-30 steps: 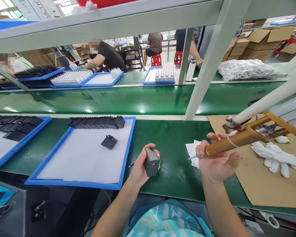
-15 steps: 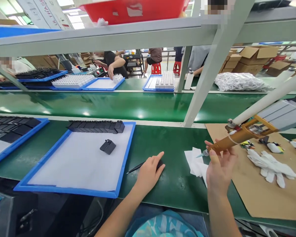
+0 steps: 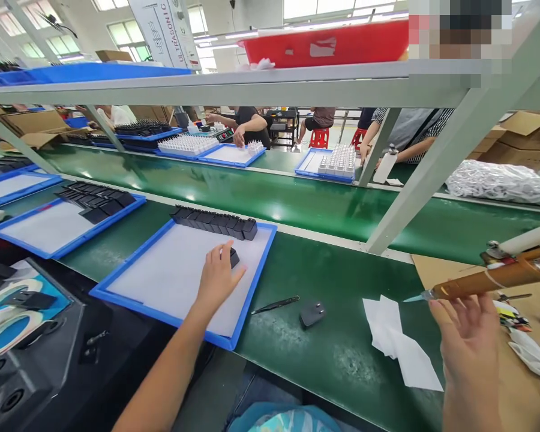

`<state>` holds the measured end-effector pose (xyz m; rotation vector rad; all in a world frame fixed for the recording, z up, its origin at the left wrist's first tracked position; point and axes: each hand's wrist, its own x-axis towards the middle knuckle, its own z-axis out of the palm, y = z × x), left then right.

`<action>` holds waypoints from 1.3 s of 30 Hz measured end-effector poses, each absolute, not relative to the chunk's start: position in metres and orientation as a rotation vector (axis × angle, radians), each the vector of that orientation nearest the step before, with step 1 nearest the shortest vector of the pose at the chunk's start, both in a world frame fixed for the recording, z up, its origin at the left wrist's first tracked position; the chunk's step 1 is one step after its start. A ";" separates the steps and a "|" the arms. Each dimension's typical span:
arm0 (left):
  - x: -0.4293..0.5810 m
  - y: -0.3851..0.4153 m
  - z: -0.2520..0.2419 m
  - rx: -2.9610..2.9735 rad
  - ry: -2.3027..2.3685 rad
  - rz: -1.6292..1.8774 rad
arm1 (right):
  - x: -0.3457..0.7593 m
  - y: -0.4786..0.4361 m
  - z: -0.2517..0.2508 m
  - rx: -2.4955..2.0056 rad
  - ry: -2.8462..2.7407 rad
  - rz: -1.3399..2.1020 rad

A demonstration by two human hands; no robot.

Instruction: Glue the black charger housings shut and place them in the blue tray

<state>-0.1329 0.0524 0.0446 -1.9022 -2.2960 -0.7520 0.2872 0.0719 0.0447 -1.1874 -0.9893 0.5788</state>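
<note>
My left hand (image 3: 218,273) is over the blue-rimmed tray (image 3: 162,306), fingers and thumb apart around a small black plug housing (image 3: 234,258). The hand partly hides that housing, which seems to rest on the white liner. A row of similar black housings (image 3: 216,221) lines the tray's far edge. My right hand (image 3: 470,336) holds the brown barrel of a glue dispenser (image 3: 468,284) from below, its pale blue nozzle pointing left. Between my hands, a black plug adapter (image 3: 312,315) with two pins lies on the green table, beside black tweezers (image 3: 275,305).
White paper pieces (image 3: 398,339) lie under the nozzle. Cardboard (image 3: 432,264) and white gloves (image 3: 533,354) are at the right. A slanted metal post (image 3: 425,180) rises behind the table. Another tray with black housings (image 3: 101,201) stands at the left. Co-workers sit across the green belt (image 3: 234,192).
My left hand has left the adapter on the table and moved left to the housing in the tray. My right hand stays at the dispenser. The view has turned left.
</note>
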 end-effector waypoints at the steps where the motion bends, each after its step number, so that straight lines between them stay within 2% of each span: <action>1: -0.146 0.058 0.043 -1.888 -2.362 -0.598 | 0.289 0.073 0.044 -1.188 -0.981 0.583; 4: -0.163 0.075 0.041 -1.908 -2.438 -0.345 | 0.291 0.075 0.042 -1.190 -0.976 0.576; 16: -0.110 0.191 0.052 -1.973 -2.140 -0.263 | 0.289 0.075 0.032 -1.220 -0.992 0.557; 27: -0.121 0.186 0.047 -2.026 -2.035 -0.225 | 0.287 0.074 0.034 -1.216 -1.036 0.590; 39: -0.154 0.205 0.066 -2.411 -1.784 0.084 | 0.290 0.074 0.030 -1.188 -1.014 0.596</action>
